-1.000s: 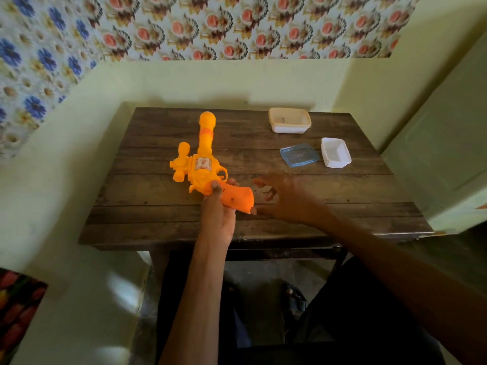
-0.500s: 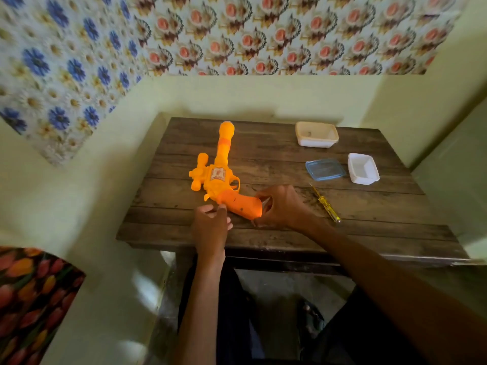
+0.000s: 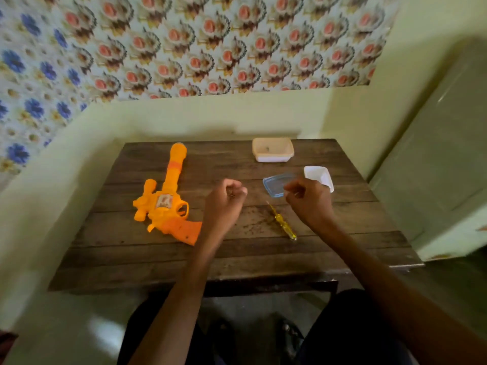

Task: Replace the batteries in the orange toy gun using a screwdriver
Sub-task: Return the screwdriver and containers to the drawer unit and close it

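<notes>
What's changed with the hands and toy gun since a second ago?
Both hands let go of the orange toy gun and lifted away to its right; the left hand and right hand now hover with fingers curled. The gun and the screwdriver stayed put.

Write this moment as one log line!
orange toy gun: on table | screwdriver: on table, untouched | left hand: curled, off gun | right hand: curled, off gun

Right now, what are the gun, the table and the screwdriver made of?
Gun: looks like plastic, bright orange, smooth with moulded shapes.
Table: wood, dark and matte, with plank lines.
Screwdriver: handle seems see-through yellow plastic; the thin tip is probably metal.
</notes>
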